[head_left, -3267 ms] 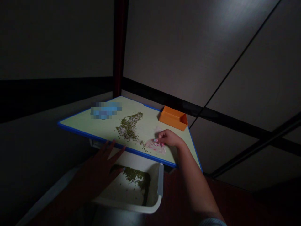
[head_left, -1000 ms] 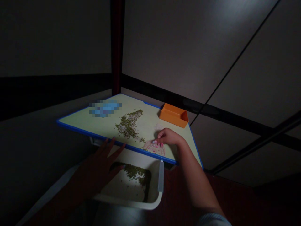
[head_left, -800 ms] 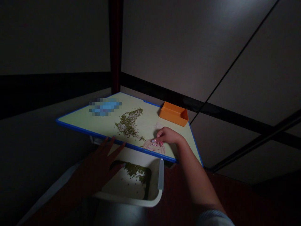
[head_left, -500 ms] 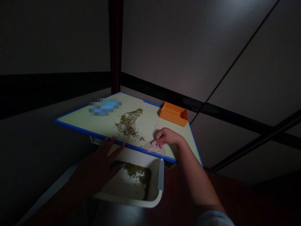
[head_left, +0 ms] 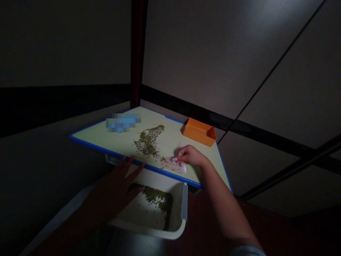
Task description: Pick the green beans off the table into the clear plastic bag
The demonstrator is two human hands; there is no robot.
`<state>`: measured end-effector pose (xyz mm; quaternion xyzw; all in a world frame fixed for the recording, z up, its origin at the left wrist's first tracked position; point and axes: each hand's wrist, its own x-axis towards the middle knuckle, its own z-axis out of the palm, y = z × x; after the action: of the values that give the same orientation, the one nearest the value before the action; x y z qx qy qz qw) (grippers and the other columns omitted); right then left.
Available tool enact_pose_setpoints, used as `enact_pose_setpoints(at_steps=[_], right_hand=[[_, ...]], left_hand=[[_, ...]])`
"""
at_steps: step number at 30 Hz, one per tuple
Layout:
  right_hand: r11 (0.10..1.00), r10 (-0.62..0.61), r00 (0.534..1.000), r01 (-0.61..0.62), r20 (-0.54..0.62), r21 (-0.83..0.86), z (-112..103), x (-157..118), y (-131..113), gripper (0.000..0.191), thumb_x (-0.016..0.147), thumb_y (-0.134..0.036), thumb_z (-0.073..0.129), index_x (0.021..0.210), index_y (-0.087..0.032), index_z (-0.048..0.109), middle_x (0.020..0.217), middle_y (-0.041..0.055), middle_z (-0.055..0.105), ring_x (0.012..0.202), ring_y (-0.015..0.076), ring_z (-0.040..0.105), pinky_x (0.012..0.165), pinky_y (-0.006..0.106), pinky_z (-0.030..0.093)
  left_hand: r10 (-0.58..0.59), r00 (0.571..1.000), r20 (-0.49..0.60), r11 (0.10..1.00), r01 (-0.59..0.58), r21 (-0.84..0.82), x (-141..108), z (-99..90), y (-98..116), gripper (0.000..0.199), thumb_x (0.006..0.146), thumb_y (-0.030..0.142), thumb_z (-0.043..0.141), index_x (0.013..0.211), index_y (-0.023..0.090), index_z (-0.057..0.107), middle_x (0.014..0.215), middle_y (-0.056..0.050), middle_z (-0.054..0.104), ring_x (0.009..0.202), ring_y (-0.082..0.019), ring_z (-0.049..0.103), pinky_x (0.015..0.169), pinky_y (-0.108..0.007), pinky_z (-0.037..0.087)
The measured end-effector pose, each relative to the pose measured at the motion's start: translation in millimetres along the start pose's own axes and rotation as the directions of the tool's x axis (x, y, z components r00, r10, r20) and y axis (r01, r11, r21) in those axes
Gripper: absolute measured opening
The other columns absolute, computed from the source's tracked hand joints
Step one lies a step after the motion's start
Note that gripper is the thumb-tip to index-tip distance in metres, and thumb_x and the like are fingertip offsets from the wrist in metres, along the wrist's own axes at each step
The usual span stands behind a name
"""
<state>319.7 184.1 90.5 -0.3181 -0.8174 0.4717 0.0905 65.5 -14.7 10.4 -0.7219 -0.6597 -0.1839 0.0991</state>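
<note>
Left hand shadowed, fingers spread. Right hand angled left, fingers curled, grip unclear; right forearm bare.

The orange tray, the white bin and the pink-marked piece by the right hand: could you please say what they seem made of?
Orange tray: probably plastic, fairly matt, with thin, evenly coloured walls.
White bin: likely moulded plastic, smooth, with a rounded rim corner.
Pink-marked piece: perhaps clear plastic, since the tabletop seems to show through; blur leaves its finish open.
</note>
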Motion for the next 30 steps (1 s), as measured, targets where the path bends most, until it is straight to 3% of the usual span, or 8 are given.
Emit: enact_pose_setpoints(at_steps=[7, 16, 23, 30], right_hand=[[0.998, -0.055, 0.998, 0.054, 0.042, 0.033, 0, -3, -5, 0.053, 0.059, -0.063, 0.079, 0.058, -0.013, 0.063, 0.048, -0.003, 0.053, 0.046, 0.0067, 0.04, 0.048, 0.022, 0.028], [1.0, -0.014, 0.982, 0.012, -0.19, -0.009, -23, -14, 0, 0.041, 0.069, -0.05, 0.075, 0.056, -0.013, 0.061, 0.052, 0.0007, 0.06, 0.049, 0.0086, 0.048, 0.052, 0.023, 0.036], [0.998, 0.05, 0.981, -0.058, -0.187, -0.04, -27, -16, 4, 0.031, 0.071, -0.039, 0.074, 0.058, -0.013, 0.065, 0.051, 0.0005, 0.061, 0.047, 0.0087, 0.05, 0.052, 0.022, 0.037], [0.997, 0.036, 0.992, -0.044, -0.123, -0.064, -24, -13, 8, 0.037, 0.07, -0.048, 0.075, 0.062, -0.013, 0.066, 0.051, -0.0001, 0.062, 0.047, 0.0089, 0.05, 0.052, 0.023, 0.036]], left_hand=[[-0.003, 1.0, -0.003, 1.0, 0.003, 0.024, -2, 4.4, -2, 0.065, 0.086, 0.061, 0.046, 0.144, 0.033, 0.042, 0.158, -0.013, 0.032, 0.143, -0.039, 0.032, 0.096, -0.054, 0.049], [0.038, 0.999, -0.035, 0.998, -0.036, 0.042, -1, 6.3, -4, 0.065, 0.087, 0.059, 0.045, 0.145, 0.031, 0.04, 0.157, -0.014, 0.034, 0.143, -0.039, 0.034, 0.098, -0.054, 0.048], [0.055, 0.997, -0.055, 0.998, -0.053, 0.046, -1, 10.7, -7, 0.064, 0.085, 0.058, 0.048, 0.144, 0.03, 0.044, 0.155, -0.014, 0.038, 0.141, -0.04, 0.035, 0.1, -0.055, 0.046], [0.046, 0.998, -0.051, 0.998, -0.044, 0.047, -2, 5.8, -4, 0.063, 0.086, 0.056, 0.048, 0.145, 0.032, 0.042, 0.156, -0.013, 0.037, 0.142, -0.039, 0.035, 0.099, -0.053, 0.048]])
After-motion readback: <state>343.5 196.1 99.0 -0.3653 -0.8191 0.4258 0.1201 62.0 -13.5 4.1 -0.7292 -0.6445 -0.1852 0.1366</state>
